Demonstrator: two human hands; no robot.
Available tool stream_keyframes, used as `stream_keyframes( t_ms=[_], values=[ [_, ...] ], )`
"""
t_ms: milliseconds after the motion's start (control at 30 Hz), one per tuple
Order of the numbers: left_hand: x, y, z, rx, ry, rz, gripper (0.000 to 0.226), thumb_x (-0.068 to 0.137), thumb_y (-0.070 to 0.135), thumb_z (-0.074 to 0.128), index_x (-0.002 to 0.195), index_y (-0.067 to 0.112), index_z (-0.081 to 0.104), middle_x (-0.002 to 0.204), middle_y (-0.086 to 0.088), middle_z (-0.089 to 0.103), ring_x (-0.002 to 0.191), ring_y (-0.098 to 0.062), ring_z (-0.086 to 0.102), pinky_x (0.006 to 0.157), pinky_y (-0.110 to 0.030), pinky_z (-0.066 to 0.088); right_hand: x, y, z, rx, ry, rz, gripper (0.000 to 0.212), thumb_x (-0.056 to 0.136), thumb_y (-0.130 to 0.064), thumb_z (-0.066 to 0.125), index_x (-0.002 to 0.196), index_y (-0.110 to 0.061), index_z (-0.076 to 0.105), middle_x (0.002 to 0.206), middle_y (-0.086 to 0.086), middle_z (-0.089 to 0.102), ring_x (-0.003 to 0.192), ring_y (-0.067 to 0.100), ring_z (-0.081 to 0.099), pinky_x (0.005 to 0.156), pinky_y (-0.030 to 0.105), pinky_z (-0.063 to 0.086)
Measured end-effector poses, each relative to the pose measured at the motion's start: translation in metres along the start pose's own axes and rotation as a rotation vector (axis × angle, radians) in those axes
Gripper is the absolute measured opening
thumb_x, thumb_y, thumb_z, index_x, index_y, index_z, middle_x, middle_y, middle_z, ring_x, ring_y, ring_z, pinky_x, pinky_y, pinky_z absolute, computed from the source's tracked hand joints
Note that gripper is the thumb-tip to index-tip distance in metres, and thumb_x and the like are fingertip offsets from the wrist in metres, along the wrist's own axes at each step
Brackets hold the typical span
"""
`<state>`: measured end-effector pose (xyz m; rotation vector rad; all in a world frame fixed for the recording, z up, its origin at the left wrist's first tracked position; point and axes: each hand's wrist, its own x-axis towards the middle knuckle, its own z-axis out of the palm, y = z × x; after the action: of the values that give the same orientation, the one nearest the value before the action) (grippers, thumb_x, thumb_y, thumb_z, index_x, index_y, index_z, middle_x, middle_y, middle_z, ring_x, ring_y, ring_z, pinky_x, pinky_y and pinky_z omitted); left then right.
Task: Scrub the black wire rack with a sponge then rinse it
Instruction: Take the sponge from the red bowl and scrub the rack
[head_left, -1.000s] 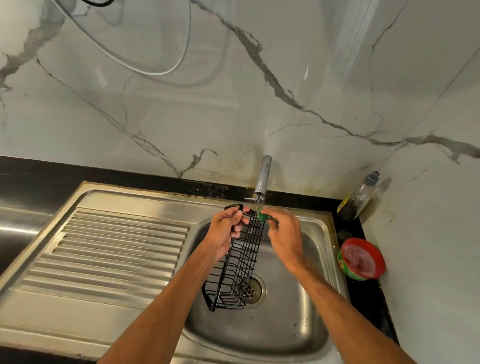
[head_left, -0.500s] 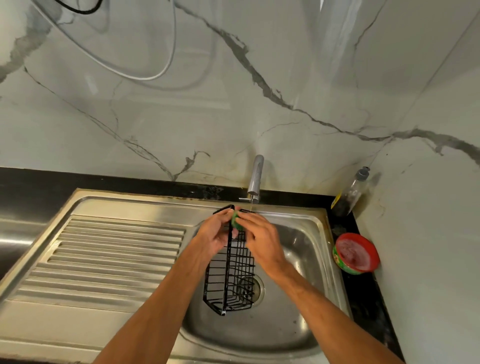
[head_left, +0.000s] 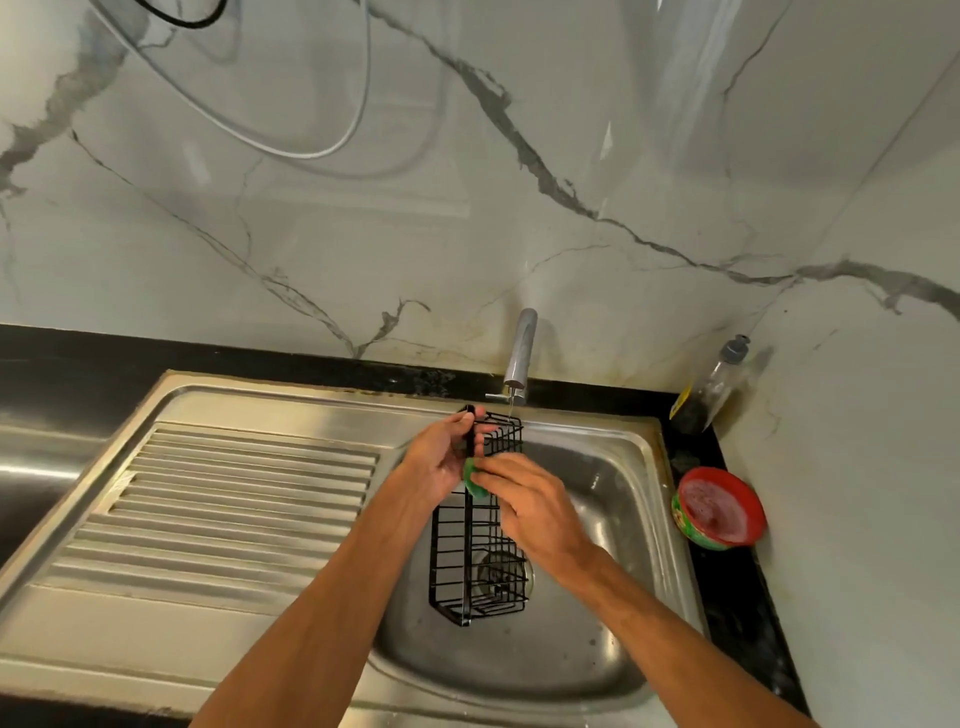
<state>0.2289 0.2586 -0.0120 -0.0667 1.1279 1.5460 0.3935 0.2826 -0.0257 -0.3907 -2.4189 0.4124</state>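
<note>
The black wire rack (head_left: 470, 566) hangs upright over the steel sink basin (head_left: 597, 613), its top end just under the tap (head_left: 520, 358). My left hand (head_left: 441, 460) grips the rack's upper left edge. My right hand (head_left: 535, 506) presses a green sponge (head_left: 471, 480) against the rack's upper middle; my fingers hide most of the sponge. A thin stream of water falls from the tap onto the rack's top.
A ribbed steel drainboard (head_left: 223, 514) lies to the left of the basin. On the black counter at right stand a red-lidded green tub (head_left: 719, 509) and a clear bottle (head_left: 711, 389) in the corner. Marble wall rises behind.
The rack has turned more upright, and my right hand has slid the sponge from the rack's top end down to its upper middle.
</note>
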Motion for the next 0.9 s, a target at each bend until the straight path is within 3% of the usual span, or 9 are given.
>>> stream_keyframes(
  t_ms=[133,267,400,567,633,700,767,833,900],
  values=[
    [0.001,0.003,0.007,-0.043,0.021,-0.001,0.021,0.103,0.005,0.051,0.110,0.003,0.070,0.102,-0.018,0.072,0.068,-0.015,0.060,0.054,-0.024,0.057,0.002,-0.014,0.015,-0.064,0.003,0.086,0.045,0.076,0.009,0.070,0.117,-0.009,0.070,0.115,0.003,0.070,0.102,0.014,0.060,0.091,0.030,0.054],
    [0.000,0.007,0.005,-0.072,0.027,-0.003,0.021,0.103,0.007,0.050,0.111,0.004,0.070,0.114,-0.021,0.067,0.070,-0.016,0.060,0.055,-0.026,0.056,-0.029,-0.018,0.012,0.001,0.007,0.167,0.039,0.081,0.005,0.069,0.116,-0.012,0.072,0.112,-0.001,0.070,0.096,0.010,0.060,0.084,0.029,0.056],
    [0.000,0.005,0.003,-0.110,0.034,-0.010,0.022,0.103,0.005,0.049,0.112,0.002,0.069,0.111,-0.022,0.067,0.068,-0.016,0.060,0.053,-0.025,0.057,0.007,-0.010,0.013,0.011,0.100,0.316,0.035,0.086,0.002,0.065,0.117,-0.012,0.071,0.114,0.000,0.070,0.103,0.011,0.060,0.092,0.031,0.053],
    [0.000,0.009,0.002,-0.066,0.044,-0.001,0.023,0.103,0.007,0.050,0.117,0.005,0.068,0.118,-0.021,0.068,0.067,-0.015,0.062,0.051,-0.025,0.054,-0.030,-0.013,0.009,0.131,-0.043,0.209,0.031,0.087,0.000,0.067,0.114,-0.016,0.072,0.112,-0.007,0.065,0.103,0.003,0.057,0.093,0.023,0.050],
    [-0.002,0.011,-0.002,-0.071,0.037,0.015,0.022,0.102,0.007,0.052,0.116,0.004,0.068,0.120,-0.022,0.068,0.065,-0.014,0.061,0.052,-0.024,0.053,-0.036,-0.005,-0.003,0.271,0.034,0.380,0.033,0.086,0.003,0.067,0.108,-0.021,0.073,0.109,-0.013,0.067,0.101,0.000,0.060,0.092,0.023,0.052],
    [-0.004,0.009,-0.003,-0.088,0.032,-0.001,0.020,0.102,0.006,0.052,0.113,0.004,0.069,0.118,-0.022,0.068,0.063,-0.013,0.060,0.053,-0.024,0.051,-0.023,0.013,-0.010,0.471,0.248,0.703,0.038,0.087,0.006,0.064,0.101,-0.028,0.071,0.105,-0.013,0.069,0.100,0.002,0.063,0.090,0.025,0.054],
    [-0.004,0.011,-0.002,-0.102,0.025,-0.013,0.020,0.102,0.005,0.052,0.113,0.003,0.069,0.117,-0.022,0.069,0.062,-0.012,0.059,0.053,-0.023,0.050,-0.007,0.032,-0.011,0.654,0.374,0.990,0.037,0.092,0.004,0.058,0.098,-0.031,0.065,0.106,-0.007,0.069,0.100,0.009,0.065,0.092,0.038,0.056],
    [-0.005,0.014,-0.001,-0.111,0.027,-0.019,0.020,0.102,0.005,0.051,0.112,0.003,0.068,0.115,-0.024,0.070,0.060,-0.012,0.059,0.051,-0.022,0.050,0.001,0.039,-0.005,0.887,0.256,1.166,0.030,0.099,0.000,0.049,0.102,-0.027,0.062,0.115,0.002,0.067,0.103,0.019,0.065,0.091,0.050,0.055],
    [-0.003,0.016,-0.001,-0.130,0.029,-0.028,0.021,0.102,0.004,0.050,0.113,0.003,0.068,0.116,-0.025,0.069,0.060,-0.012,0.059,0.049,-0.023,0.051,-0.001,0.035,0.001,1.090,0.083,1.264,0.026,0.102,-0.007,0.042,0.112,-0.024,0.059,0.124,0.004,0.064,0.108,0.025,0.062,0.090,0.053,0.052]
  ],
)
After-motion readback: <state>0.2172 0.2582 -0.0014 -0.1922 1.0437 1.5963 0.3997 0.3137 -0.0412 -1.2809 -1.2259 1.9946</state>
